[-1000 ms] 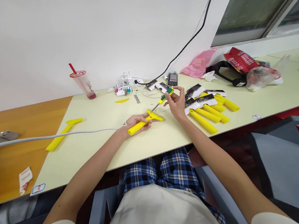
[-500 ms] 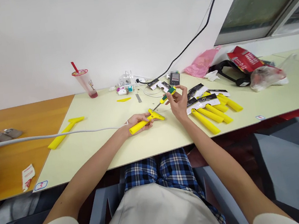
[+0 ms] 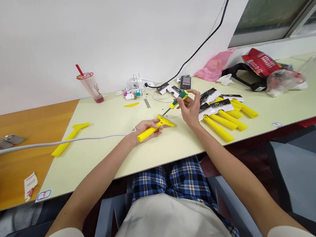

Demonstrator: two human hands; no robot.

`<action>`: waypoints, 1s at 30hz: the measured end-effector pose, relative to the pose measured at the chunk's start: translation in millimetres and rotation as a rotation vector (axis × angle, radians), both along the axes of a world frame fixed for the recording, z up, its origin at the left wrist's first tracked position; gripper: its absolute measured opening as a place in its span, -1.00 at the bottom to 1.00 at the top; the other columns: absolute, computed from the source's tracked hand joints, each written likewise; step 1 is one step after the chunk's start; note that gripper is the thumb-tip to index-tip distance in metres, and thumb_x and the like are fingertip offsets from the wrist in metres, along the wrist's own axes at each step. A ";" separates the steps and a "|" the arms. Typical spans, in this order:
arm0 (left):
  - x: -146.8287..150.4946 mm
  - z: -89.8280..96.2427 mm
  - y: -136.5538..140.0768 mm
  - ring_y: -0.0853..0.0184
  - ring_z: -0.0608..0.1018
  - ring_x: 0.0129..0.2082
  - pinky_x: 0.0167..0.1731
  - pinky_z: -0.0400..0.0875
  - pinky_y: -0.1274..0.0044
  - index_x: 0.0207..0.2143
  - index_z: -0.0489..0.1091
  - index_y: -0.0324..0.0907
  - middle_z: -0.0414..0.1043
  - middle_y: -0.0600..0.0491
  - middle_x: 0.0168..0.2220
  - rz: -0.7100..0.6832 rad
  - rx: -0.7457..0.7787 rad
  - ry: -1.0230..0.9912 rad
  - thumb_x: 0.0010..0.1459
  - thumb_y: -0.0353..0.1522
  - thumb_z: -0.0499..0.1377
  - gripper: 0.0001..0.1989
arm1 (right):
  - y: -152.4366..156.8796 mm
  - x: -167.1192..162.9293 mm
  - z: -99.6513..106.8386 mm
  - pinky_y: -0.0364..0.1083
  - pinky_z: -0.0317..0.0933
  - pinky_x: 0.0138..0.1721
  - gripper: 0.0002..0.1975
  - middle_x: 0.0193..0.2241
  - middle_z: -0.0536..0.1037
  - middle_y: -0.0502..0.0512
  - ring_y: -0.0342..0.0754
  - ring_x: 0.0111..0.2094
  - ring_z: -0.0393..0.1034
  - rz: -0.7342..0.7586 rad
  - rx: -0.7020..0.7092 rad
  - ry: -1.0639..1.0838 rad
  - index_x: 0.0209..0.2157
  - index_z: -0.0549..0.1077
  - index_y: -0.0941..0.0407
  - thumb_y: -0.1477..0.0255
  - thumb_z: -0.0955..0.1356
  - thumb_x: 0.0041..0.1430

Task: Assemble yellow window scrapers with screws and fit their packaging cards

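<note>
In the head view, the person's left hand is gripping a yellow T-shaped tool, which is hanging just above the middle of the pale table, near side. The right hand is pinching a green and yellow screwdriver between thumb and fingers — its shaft is slanting down to the left, and the tip is seeming to touch the tool's head. Close on the right, several yellow handles with black-and-white cards are lying in a pile. Farther to the left, another yellow tool is resting alone. Beyond the hands I am noticing a yellow strip and a small metal plate — and a cup with red straw is standing at the far left, by the wall.
</note>
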State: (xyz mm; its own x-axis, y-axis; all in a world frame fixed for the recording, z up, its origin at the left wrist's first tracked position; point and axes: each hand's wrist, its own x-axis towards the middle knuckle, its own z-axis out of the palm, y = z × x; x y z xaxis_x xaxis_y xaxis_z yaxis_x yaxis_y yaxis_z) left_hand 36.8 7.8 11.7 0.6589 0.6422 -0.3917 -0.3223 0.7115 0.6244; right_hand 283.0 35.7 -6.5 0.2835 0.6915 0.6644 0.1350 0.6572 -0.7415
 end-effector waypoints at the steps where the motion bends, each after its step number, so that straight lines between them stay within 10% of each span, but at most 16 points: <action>1: 0.0 -0.2 0.2 0.32 0.71 -0.28 -0.14 0.63 0.52 0.28 0.31 -0.26 0.62 -0.22 0.02 -0.001 0.000 0.002 0.02 -0.70 0.17 -0.27 | -0.3 -0.3 0.4 -0.03 0.59 -0.36 -0.47 -0.21 0.64 0.00 0.05 -0.19 0.71 -0.003 0.002 -0.001 0.12 0.24 -0.11 -0.03 0.49 0.39; 30: -0.1 0.4 -0.8 0.29 0.71 -0.28 -0.13 0.64 0.45 0.35 0.24 -0.25 0.63 -0.21 0.01 0.029 0.037 0.049 0.00 -0.71 0.16 -0.18 | 4.1 2.6 0.3 -0.09 0.58 -0.46 -0.43 -0.25 0.68 -0.03 0.03 -0.24 0.71 0.020 -0.037 0.045 0.11 0.24 -0.09 -0.05 0.51 0.35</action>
State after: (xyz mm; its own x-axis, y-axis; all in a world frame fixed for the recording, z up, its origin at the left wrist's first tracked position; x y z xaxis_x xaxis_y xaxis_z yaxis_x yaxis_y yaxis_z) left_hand 36.7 7.1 12.1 0.6205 0.6753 -0.3986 -0.3113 0.6787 0.6652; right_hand 285.6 39.7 -6.3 0.2984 0.7210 0.6254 0.0880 0.6317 -0.7702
